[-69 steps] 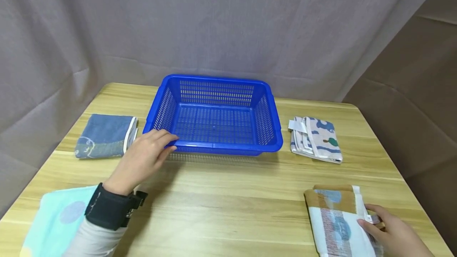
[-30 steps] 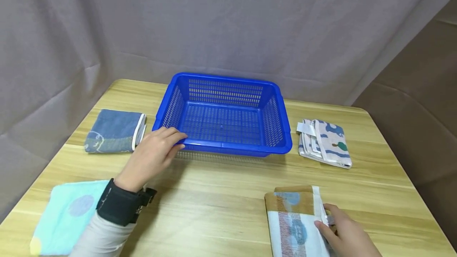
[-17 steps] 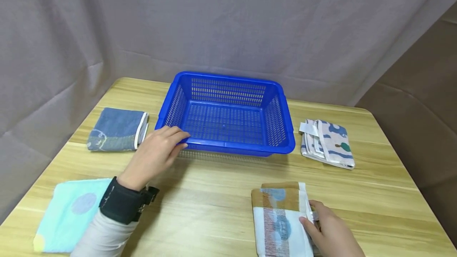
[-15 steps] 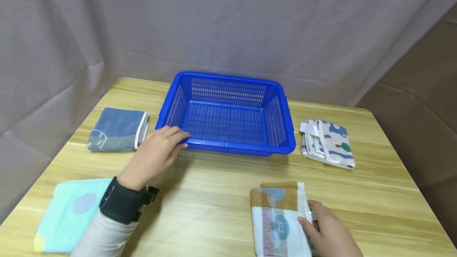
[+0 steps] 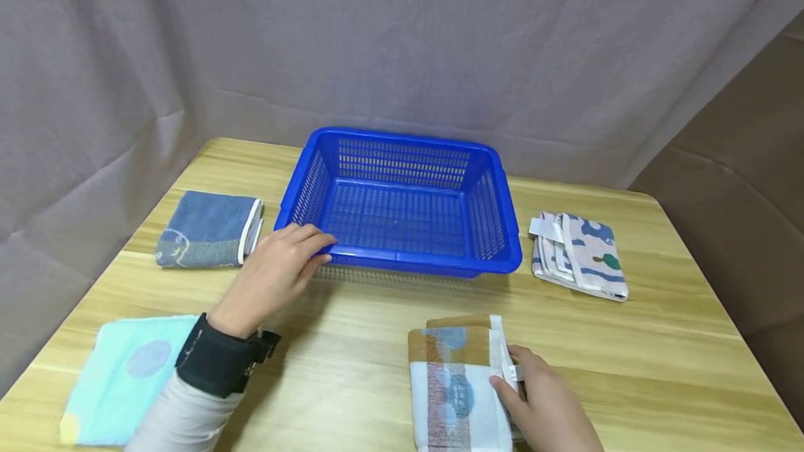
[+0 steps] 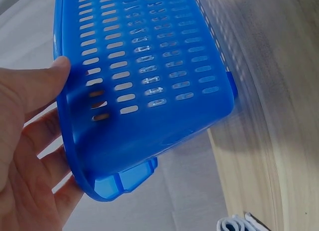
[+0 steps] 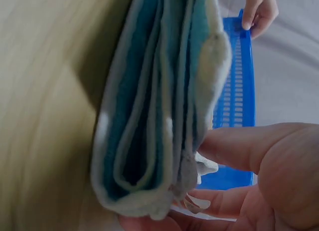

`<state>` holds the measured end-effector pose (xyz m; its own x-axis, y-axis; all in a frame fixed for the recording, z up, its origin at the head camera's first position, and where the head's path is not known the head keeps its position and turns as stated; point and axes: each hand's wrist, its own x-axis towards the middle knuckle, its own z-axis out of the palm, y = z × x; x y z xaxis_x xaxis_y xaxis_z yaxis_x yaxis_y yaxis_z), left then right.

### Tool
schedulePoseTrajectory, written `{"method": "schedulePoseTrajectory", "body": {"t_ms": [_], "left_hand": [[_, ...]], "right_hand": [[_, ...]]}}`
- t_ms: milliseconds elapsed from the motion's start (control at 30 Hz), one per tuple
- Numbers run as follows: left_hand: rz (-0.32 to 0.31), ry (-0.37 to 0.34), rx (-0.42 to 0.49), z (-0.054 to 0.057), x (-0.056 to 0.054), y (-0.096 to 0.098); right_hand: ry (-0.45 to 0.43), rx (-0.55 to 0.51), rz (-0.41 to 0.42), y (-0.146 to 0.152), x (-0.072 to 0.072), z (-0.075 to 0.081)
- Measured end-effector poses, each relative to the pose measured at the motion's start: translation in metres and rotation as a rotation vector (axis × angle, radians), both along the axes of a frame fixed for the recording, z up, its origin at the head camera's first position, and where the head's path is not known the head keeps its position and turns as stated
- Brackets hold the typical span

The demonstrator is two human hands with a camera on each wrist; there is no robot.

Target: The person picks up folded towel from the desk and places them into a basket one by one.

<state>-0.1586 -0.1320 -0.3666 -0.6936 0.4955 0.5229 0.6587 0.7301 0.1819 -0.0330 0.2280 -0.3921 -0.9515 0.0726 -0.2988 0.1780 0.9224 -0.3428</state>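
A blue slotted plastic basket (image 5: pixel 402 257) stands at the back middle of the table, with nothing in it. My left hand (image 5: pixel 273 270) grips its front left rim; in the left wrist view the thumb lies against the outer wall and the fingers are behind the rim. With my right hand (image 5: pixel 546 400) I pinch the right edge of a folded brown, white and blue towel (image 5: pixel 458 393) in front of the basket. The right wrist view shows that towel's stacked layers (image 7: pixel 149 116) edge-on, with the thumb on one face and fingers underneath.
A folded dark blue towel (image 5: pixel 207 229) lies left of the basket, and a mint towel (image 5: pixel 119 375) is at the front left, partly under my left sleeve. Right of the basket sits a folded white patterned towel (image 5: pixel 584 257). Grey curtain (image 5: pixel 402 40) hangs behind the wooden table (image 5: pixel 653 347).
My right hand has brought the brown and white towel leftward, from the right side of the table to in front of the basket. The left hand stays on the rim; the view shifted slightly.
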Motion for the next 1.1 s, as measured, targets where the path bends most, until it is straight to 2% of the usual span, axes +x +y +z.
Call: {"method": "schedulePoseTrajectory", "body": {"t_ms": [267,633,867,1100], "left_hand": [[0.006,0.003,-0.009,-0.003,0.002,0.000],[0.018,-0.002,-0.013,-0.002,0.001,0.000],[0.022,-0.010,-0.012,-0.002,0.001,-0.001],[0.018,-0.003,-0.013,-0.002,0.000,-0.001]], "right_hand": [[-0.053,-0.015,-0.037,-0.016,0.000,-0.003],[0.053,-0.107,-0.014,-0.025,0.007,-0.009],[0.070,-0.181,0.023,-0.034,0.007,-0.010],[0.052,-0.186,0.037,-0.044,0.005,-0.010]]}}
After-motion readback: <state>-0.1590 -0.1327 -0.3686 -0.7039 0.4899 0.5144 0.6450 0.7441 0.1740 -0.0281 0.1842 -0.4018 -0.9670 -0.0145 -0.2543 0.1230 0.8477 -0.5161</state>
